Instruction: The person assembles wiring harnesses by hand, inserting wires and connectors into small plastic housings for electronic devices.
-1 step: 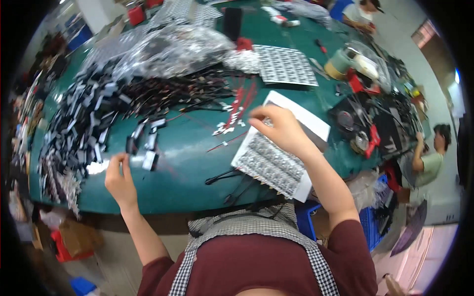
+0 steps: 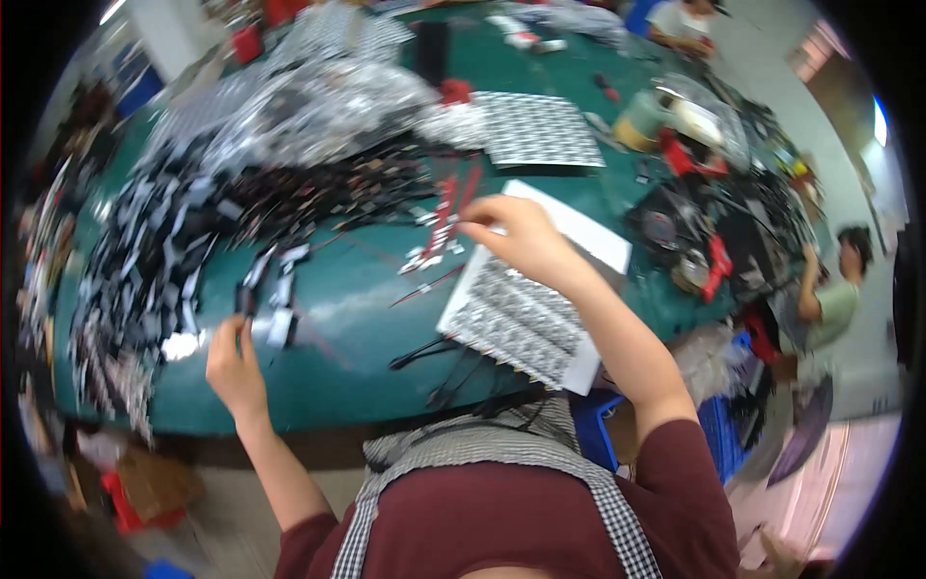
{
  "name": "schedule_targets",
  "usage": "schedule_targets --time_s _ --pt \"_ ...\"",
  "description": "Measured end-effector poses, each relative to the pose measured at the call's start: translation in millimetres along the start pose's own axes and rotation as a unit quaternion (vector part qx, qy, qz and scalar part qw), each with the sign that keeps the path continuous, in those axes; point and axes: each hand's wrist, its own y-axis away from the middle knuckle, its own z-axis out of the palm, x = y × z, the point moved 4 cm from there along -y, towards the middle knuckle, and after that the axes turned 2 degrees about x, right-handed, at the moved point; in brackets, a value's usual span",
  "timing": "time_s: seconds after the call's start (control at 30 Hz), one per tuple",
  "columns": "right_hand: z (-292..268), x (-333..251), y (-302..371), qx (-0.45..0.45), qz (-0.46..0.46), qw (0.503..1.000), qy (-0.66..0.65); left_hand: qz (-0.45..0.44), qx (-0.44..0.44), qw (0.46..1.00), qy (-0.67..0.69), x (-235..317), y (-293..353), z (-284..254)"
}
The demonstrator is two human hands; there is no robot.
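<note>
1. White tray (image 2: pixel 526 318) of small patterned parts lies tilted at the near edge of the green bench (image 2: pixel 367 309), its long axis running from the near right corner up toward the bench's middle.
2. Right hand (image 2: pixel 516 236) hovers over the tray's far end, its fingers (image 2: pixel 473 217) pinched together on something too small to make out.
3. Just beyond those fingers, toward the bench's middle, lie red strips (image 2: pixel 449 207) and loose small parts, so this hand is the nearer one to both tray and strips.
4. Left hand (image 2: pixel 234 362) rests at the near left edge, well apart from the tray, its fingers closed on a small black-and-white piece (image 2: pixel 275 323).
5. A heap of black-and-white parts (image 2: pixel 145 251) spreads along the left edge, just beyond the left hand.
</note>
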Motion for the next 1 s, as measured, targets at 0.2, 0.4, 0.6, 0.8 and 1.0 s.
schedule_targets --time_s 0.2,0.4,0.6,0.8,1.0 --pt "82 34 -82 -0.180 -0.002 0.969 0.171 0.049 -0.062 0.997 0.002 -9 36 46" --pt "101 34 -79 -0.189 0.036 0.950 0.246 0.026 -0.095 0.990 0.101 16 29 56" --pt "101 42 -80 -0.218 0.003 0.943 0.252 0.041 -0.114 0.988 0.093 17 21 78" --pt "92 33 -82 -0.225 -0.137 0.917 0.300 0.070 -0.056 0.993 0.071 46 11 63" --pt "41 30 -107 -0.119 -0.098 0.963 0.223 0.096 -0.020 0.992 0.075 50 9 56"
